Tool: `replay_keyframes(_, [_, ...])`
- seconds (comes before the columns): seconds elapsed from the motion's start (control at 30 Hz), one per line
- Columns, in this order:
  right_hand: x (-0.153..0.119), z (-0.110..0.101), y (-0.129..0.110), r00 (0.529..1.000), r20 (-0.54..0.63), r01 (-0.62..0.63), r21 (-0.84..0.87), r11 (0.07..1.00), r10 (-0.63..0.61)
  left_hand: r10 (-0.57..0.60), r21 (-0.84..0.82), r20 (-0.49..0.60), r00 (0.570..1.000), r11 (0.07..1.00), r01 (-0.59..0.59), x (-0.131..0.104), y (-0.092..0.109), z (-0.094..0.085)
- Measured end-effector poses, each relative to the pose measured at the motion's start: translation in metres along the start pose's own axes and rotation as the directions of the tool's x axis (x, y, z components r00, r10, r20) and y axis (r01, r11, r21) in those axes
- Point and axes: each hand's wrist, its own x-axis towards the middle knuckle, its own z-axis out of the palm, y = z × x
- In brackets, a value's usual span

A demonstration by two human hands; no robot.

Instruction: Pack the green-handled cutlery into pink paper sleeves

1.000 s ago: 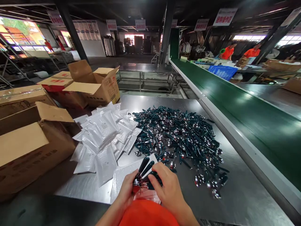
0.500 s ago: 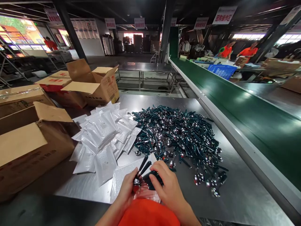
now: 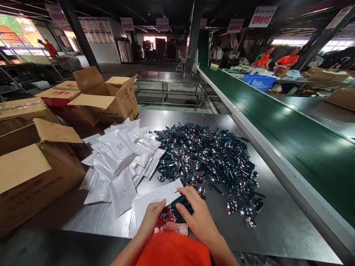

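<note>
Low at the front edge of the table, a bunch of spoons (image 3: 174, 210) with dark green handles lies between my hands. My left hand (image 3: 152, 217) is closed around the bowl end, thumb on top. Curved over the handles, my right hand (image 3: 199, 212) grips them between thumb and fingers. Beneath the hands lies a flat white padded envelope (image 3: 140, 210), partly covered. Some pinkish clear plastic (image 3: 174, 228) shows below the spoons, against the orange clothing. Just beyond is a large heap of loose spoons (image 3: 205, 151). A pile of white padded envelopes (image 3: 116, 151) is on the left.
Open cardboard boxes (image 3: 61, 173) stand along the left side. A green conveyor belt (image 3: 266, 114) with a metal rail runs along the right. Past it are a blue basket (image 3: 259, 82) and two people in orange (image 3: 288, 59). The steel table (image 3: 283, 229) carries everything near me.
The spoon handles that fanned upward now lie together, tilted right, under my right hand. My left hand stays at the bowl end. The view has shifted slightly.
</note>
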Motion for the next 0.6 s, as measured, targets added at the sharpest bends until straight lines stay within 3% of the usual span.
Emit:
replay_keyframes(0.17, [-0.001,0.01,0.013,0.991,-0.101,-0.079,0.102,0.992,0.089,0.066,0.158,-0.022,0.998,0.985,-0.062,0.009,-0.003,-0.01])
replay_keyframes(0.3, [-0.002,0.019,0.029,0.966,-0.088,-0.215,0.247,0.945,0.243,0.069,0.311,0.015,0.998,0.948,-0.07,0.014,-0.002,-0.013])
replay_keyframes(0.37, [-0.001,0.021,0.037,0.912,-0.107,-0.335,0.358,0.871,0.395,0.081,0.349,0.033,0.996,0.933,-0.088,0.019,-0.002,-0.012])
replay_keyframes(0.47, [-0.003,0.021,0.057,0.775,-0.078,-0.501,0.528,0.685,0.627,0.109,0.401,0.068,0.992,0.907,-0.127,0.032,-0.004,-0.009])
replay_keyframes(0.53, [-0.009,0.016,0.077,0.698,-0.054,-0.558,0.583,0.59,0.714,0.127,0.605,0.138,0.982,0.774,-0.186,0.044,-0.005,-0.01])
replay_keyframes(0.6, [-0.02,0.007,0.098,0.628,-0.072,-0.58,0.62,0.528,0.775,0.142,0.805,0.197,0.97,0.541,-0.243,0.059,-0.006,-0.014])
